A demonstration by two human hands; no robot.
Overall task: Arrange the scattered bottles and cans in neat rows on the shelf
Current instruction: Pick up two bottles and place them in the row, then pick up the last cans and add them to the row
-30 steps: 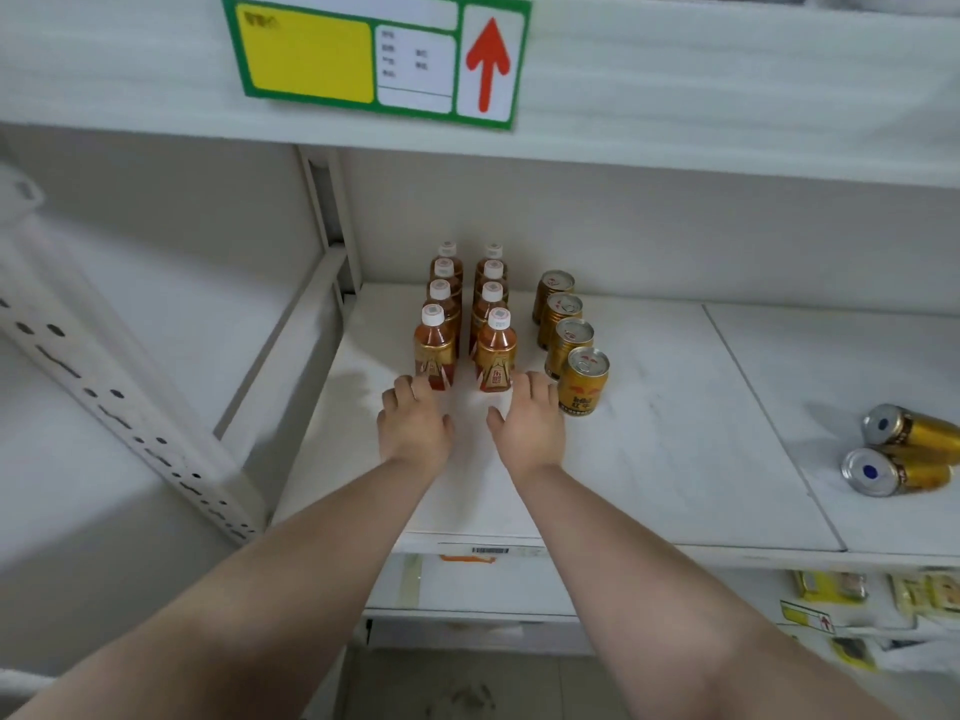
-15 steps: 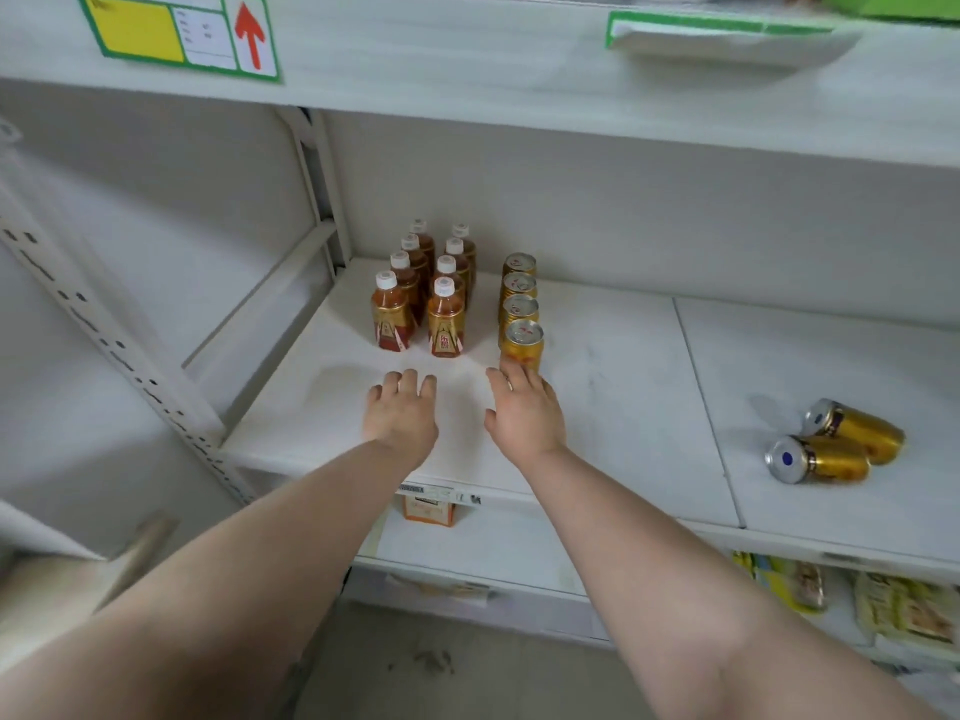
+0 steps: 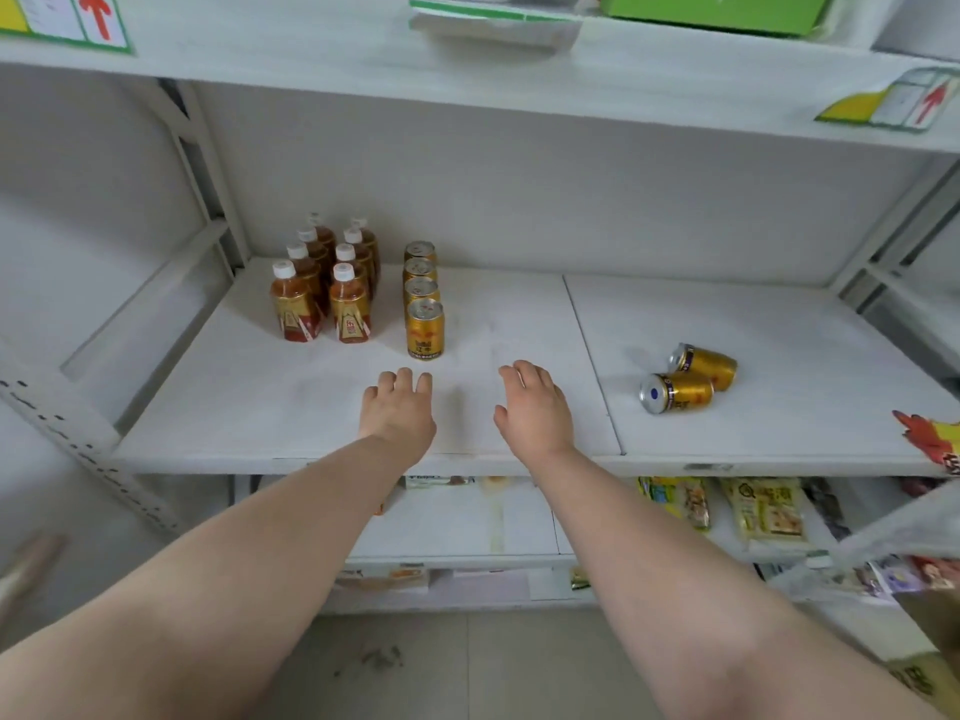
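Several brown tea bottles [image 3: 324,283] with white caps stand in two rows at the back left of the white shelf [image 3: 519,314]. To their right, one row of several gold cans [image 3: 423,304] stands upright. Two more gold cans [image 3: 688,379] lie on their sides on the shelf's right panel, touching each other. My left hand [image 3: 397,410] hovers open, palm down, just in front of the nearest upright can. My right hand [image 3: 532,407] is open too, near the seam between panels, left of the two lying cans. Neither hand holds anything.
An upper shelf with green-edged price tags [image 3: 62,18] hangs overhead. A slanted perforated upright [image 3: 78,433] borders the left side. Snack packets [image 3: 763,511] lie on the lower shelf at the right. A red and yellow tag [image 3: 930,439] sticks out at the right edge.
Both hands have drawn back from the bottle and can rows and shifted right along the shelf front. My view has swung right, bringing the two lying cans closer to centre.
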